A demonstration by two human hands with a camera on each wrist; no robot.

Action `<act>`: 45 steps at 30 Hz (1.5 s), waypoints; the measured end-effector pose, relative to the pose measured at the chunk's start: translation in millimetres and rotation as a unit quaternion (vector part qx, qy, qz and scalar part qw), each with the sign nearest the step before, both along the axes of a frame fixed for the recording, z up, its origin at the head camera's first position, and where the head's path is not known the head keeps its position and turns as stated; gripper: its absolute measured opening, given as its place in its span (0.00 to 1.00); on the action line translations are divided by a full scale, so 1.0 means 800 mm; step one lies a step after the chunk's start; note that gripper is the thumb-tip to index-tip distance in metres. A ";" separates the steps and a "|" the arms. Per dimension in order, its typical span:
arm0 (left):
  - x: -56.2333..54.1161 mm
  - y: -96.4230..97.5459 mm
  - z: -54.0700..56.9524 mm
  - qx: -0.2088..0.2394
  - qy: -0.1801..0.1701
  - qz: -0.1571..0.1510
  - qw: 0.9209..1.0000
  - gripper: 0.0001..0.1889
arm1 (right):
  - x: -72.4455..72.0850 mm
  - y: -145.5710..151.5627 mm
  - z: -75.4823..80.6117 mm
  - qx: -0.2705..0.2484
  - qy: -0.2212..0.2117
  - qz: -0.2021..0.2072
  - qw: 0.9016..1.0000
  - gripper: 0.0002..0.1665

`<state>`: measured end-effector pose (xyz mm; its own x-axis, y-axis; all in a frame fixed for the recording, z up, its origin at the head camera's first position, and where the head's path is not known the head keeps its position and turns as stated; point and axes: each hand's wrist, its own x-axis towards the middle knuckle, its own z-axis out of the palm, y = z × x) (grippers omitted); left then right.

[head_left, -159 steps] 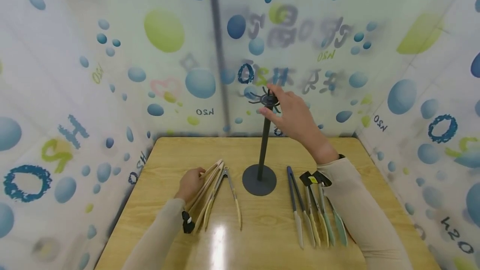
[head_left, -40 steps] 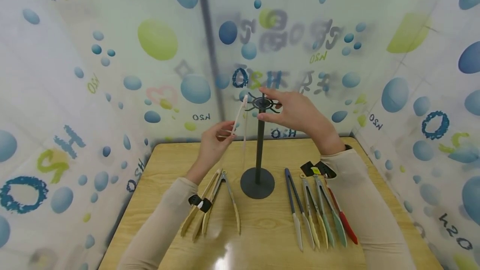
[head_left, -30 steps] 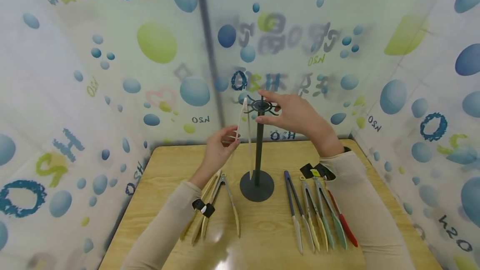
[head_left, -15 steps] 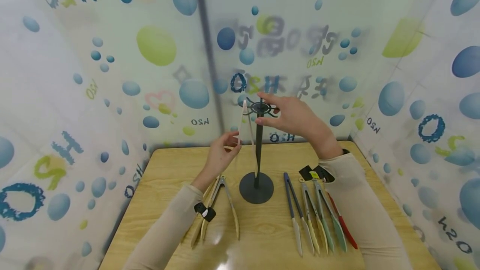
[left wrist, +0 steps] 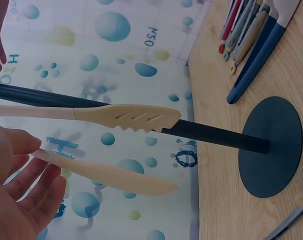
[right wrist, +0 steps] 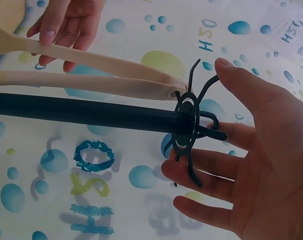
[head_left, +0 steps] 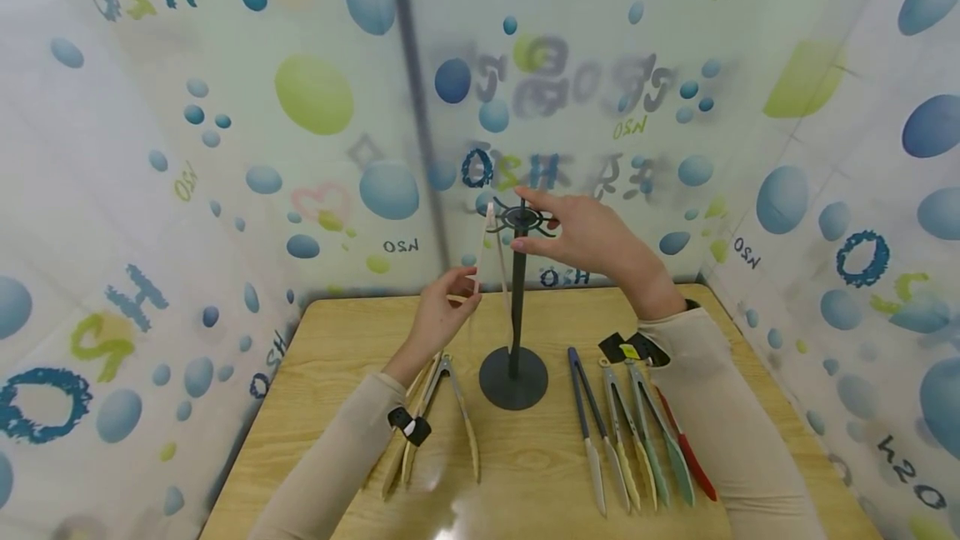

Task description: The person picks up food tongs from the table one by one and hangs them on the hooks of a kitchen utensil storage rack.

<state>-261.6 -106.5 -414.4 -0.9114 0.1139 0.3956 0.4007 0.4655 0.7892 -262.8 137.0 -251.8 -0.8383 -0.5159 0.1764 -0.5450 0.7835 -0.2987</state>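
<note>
My left hand (head_left: 442,311) pinches one arm of a pair of pale pink tongs (right wrist: 106,82) between thumb and fingers. The tongs hang beside the stand's pole, their beige scalloped heads (left wrist: 136,117) pointing down and arms spread apart. Their top end meets one of the curved hooks (right wrist: 192,72) of a dark metal utensil stand (head_left: 519,298). Around that hooked top, my right hand (head_left: 600,236) holds the stand, thumb and fingers on either side of the ring. The stand's round base (head_left: 513,377) sits flat on the table.
Left of the base lie tongs with cream tips (head_left: 468,432), partly under my left forearm. On the right, navy-handled tongs (head_left: 581,390), cream-tipped tongs (head_left: 626,440), green tongs (head_left: 671,448) and red tongs (head_left: 693,465) lie in a row. A patterned curtain (head_left: 315,94) encloses the wooden table (head_left: 525,473).
Since the earliest frame, my left hand has lifted the pale tongs from the table's left side up to the stand's hooks. During the last half second both hands hold nearly still.
</note>
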 end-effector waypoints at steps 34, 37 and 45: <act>-0.001 -0.064 -0.027 -0.025 -0.025 0.029 0.999 0.21 | 0.000 -0.002 0.000 -0.005 -0.004 -0.006 1.000 0.49; 0.000 -0.080 -0.048 -0.040 -0.034 0.035 0.998 0.19 | 0.000 -0.001 0.000 -0.004 -0.005 -0.006 1.000 0.49; 0.009 -0.112 -0.105 -0.104 -0.098 0.056 0.988 0.15 | 0.001 -0.001 -0.001 -0.004 -0.001 -0.006 1.000 0.48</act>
